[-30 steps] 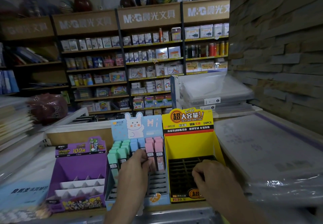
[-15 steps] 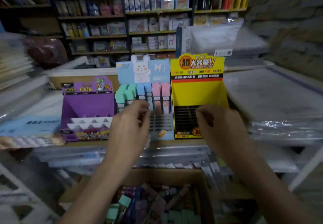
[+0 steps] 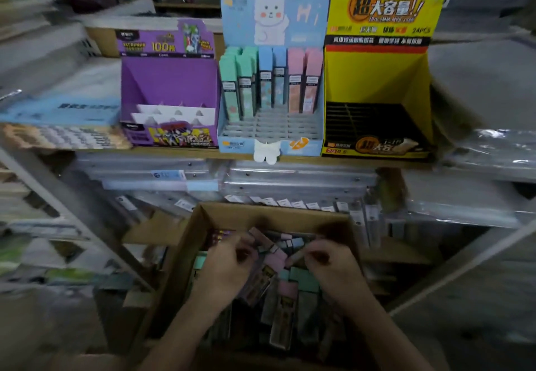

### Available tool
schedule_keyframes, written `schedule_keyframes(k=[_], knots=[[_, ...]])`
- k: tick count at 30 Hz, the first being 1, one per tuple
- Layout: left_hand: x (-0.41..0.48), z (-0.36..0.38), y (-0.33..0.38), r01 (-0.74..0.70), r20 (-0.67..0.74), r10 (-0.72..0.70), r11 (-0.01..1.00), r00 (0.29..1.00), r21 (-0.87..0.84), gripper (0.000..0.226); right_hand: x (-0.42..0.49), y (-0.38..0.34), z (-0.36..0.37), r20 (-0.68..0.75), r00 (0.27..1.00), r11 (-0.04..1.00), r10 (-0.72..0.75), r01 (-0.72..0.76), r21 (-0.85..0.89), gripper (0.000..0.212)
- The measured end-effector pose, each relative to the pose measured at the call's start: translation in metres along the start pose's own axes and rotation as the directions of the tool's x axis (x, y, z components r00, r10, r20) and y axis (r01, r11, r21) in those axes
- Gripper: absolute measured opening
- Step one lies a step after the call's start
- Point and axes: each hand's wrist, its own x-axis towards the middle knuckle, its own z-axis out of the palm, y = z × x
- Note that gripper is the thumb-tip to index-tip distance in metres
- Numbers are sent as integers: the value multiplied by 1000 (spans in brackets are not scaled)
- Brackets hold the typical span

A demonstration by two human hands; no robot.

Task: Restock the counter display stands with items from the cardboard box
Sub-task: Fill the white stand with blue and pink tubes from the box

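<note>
Below the counter stands an open cardboard box with several pastel and dark slim packs lying loose inside. Both my hands are down in it. My left hand pinches a pink pack by its near end. My right hand has its fingertips closed on another slim pink pack; motion blur softens both grips. On the counter stand three displays. The purple stand holds only white dividers, the blue rabbit stand carries green, blue and pink packs in its back rows, and the yellow stand shows a bare black grid.
Clear plastic folders hang under the counter edge just behind the box. Wrapped paper stacks lie right of the yellow stand and flat packets left of the purple one. A metal shelf frame slants past the box's left side.
Both hands have dropped from the front of the counter stands down into the cardboard box, and my view has tilted downward with them. The stands' contents look the same.
</note>
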Motion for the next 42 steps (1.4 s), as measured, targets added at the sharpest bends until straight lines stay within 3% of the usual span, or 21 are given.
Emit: schedule_keyframes(k=[3,5,7,9,10,15,18,22,25,28,32,35,39,42], knots=[[13,17,-25,148,46,-146,987,988,-56,22,18,17,21,10,978,949,207,-203,240,3],[25,25,-30,143,54,-141,989,989,-39,23,32,25,32,8,926,834,378,-344,431,16],[36,33,-34,76,98,-73,997,993,-32,36,44,32,40,36,875,747,484,-434,503,19],[47,39,-40,5,112,-22,988,993,151,45,48,28,45,116,833,692,540,-518,502,7],[52,41,-43,-29,116,1,969,993,244,48,50,30,46,144,816,650,559,-540,535,13],[75,47,-58,-193,260,70,853,963,486,50,64,32,50,155,773,517,615,-543,662,21],[82,49,-62,-195,266,52,814,962,548,53,66,30,52,176,756,424,630,-526,737,23],[86,51,-67,-206,270,45,769,962,605,51,68,25,59,188,768,423,612,-519,743,19],[88,51,-67,-199,250,47,750,967,631,44,70,20,60,222,768,354,600,-505,788,27],[90,54,-69,-205,237,63,738,969,643,39,72,20,65,202,754,319,625,-483,816,16],[92,59,-74,-210,254,59,752,965,624,36,76,24,76,159,739,282,655,-434,855,24],[95,60,-74,-189,299,30,834,954,518,43,78,25,84,153,715,283,682,-451,847,17],[95,64,-70,-165,341,-4,869,940,466,42,80,16,97,91,728,334,680,-418,845,37],[94,65,-68,-147,348,-10,895,937,421,46,79,20,104,84,741,298,667,-369,880,15]])
